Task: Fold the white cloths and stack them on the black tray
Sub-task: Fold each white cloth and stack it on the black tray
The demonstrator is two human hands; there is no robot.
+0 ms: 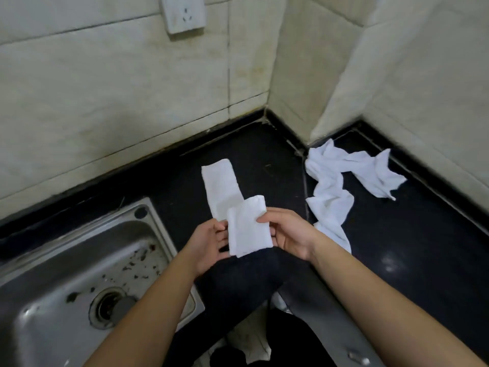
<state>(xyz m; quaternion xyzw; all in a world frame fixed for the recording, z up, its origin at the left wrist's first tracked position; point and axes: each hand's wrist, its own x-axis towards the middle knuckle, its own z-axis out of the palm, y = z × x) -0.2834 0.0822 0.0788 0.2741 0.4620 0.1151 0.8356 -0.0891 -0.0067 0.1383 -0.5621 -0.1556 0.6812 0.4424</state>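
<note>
Right of the sink [60, 255], I have left hand [210, 243] and right hand [289, 234] pinching one folded cloth [248, 229]; crumpled cloths [336, 178] lie farther right.

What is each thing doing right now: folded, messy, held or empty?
Small square white cloth: folded, held by left hand and right hand.
Long white cloth strip: folded, lying flat on black counter.
Pile of white cloths: crumpled, unfolded.
Steel sink: unfilled, dirt-speckled.
White wall socket: nothing plugged in.
</note>
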